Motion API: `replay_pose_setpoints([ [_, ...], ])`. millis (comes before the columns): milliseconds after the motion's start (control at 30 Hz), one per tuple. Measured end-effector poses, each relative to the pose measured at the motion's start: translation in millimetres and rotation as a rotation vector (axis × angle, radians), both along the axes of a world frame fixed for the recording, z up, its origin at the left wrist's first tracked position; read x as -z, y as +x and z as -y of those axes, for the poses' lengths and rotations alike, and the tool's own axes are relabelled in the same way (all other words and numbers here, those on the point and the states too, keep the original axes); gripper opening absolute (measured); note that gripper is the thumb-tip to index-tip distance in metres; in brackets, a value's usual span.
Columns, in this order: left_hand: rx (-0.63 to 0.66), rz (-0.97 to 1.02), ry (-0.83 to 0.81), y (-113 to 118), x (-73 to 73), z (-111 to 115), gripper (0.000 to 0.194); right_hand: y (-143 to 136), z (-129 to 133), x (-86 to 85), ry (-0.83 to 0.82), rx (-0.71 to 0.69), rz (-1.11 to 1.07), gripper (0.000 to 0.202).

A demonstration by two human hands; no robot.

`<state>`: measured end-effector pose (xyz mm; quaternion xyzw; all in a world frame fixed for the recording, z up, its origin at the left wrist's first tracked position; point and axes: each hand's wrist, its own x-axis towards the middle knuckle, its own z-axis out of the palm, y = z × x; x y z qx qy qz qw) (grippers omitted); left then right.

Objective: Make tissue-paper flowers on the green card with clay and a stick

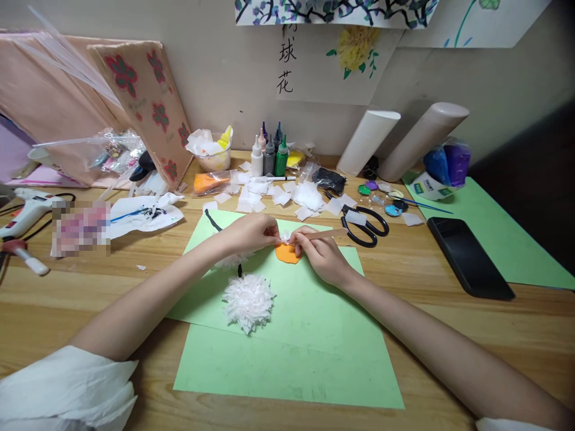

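Note:
My right hand (321, 257) grips a tan wooden stick (330, 234), its tip down at a small tuft of white tissue paper (285, 236). From the other side, the fingers of my left hand (256, 232) are pinched at the same tuft; exactly what they hold is hidden. Directly below both sets of fingertips lies a flat orange clay piece (287, 254) on green paper (287, 371). A round white tissue-paper flower (249, 303) sits nearer me, with a black stem above it. Another white flower (233, 260) is partly covered by my left forearm.
Loose white tissue squares (308, 194) are scattered behind my hands. Black-handled scissors (366, 226) and a phone (469, 257) lie to the right. Several paint bottles (269, 157) stand at the back. A hot glue gun (33, 209) rests far left.

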<state>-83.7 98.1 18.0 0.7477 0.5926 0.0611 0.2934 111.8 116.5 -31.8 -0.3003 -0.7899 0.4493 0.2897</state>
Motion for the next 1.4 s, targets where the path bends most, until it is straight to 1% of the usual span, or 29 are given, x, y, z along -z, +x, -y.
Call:
replay_pose_setpoints([
  [133, 0.009, 0.008, 0.016, 1, 0.7, -1, 0.018, 0, -1, 1.6, -0.012, -0.01, 0.001, 0.04],
  [367, 0.01, 0.039, 0.079, 3, 7.6, -2, 0.018, -2, -1, 2.3, -0.055, 0.012, -0.004, 0.037],
  [533, -0.003, 0.082, 0.067, 3, 9.9, -3, 0.017, -2, -1, 4.1, -0.086, 0.046, -0.002, 0.035],
  [667, -0.018, 0.086, 0.067, 3, 8.7, -2, 0.018, -3, -1, 3.3, -0.093, 0.056, 0.008, 0.037],
  [833, -0.024, 0.095, 0.064, 2, 6.8, -2, 0.018, -2, -1, 0.9, -0.062, 0.048, -0.032, 0.041],
  [1000, -0.02, 0.104, 0.068, 2, 7.2, -3, 0.019, -3, -1, 0.1, -0.01, 0.012, 0.046, 0.033],
  [1100, -0.027, 0.094, 0.088, -3, 4.6, -4, 0.021, -3, 0, -0.6, 0.028, -0.004, 0.047, 0.031],
  [1167, -0.078, 0.043, 0.13, -9, 1.9, -5, 0.02, -2, 1, -0.7, 0.047, 0.005, 0.002, 0.033],
  [1200, -0.123, -0.018, 0.172, -13, 0.7, -6, 0.019, -2, 1, -0.4, 0.058, 0.025, -0.029, 0.035],
  [1300, -0.237, -0.294, 0.322, -29, -0.8, -11, 0.021, 1, 2, 1.2, 0.063, 0.107, -0.099, 0.036],
  [1333, -0.246, -0.371, 0.344, -34, -0.3, -12, 0.023, 2, 2, 1.7, 0.054, 0.123, -0.109, 0.036],
  [1400, -0.232, -0.451, 0.333, -42, 1.9, -15, 0.023, 2, 2, 2.5, 0.035, 0.136, -0.116, 0.034],
])
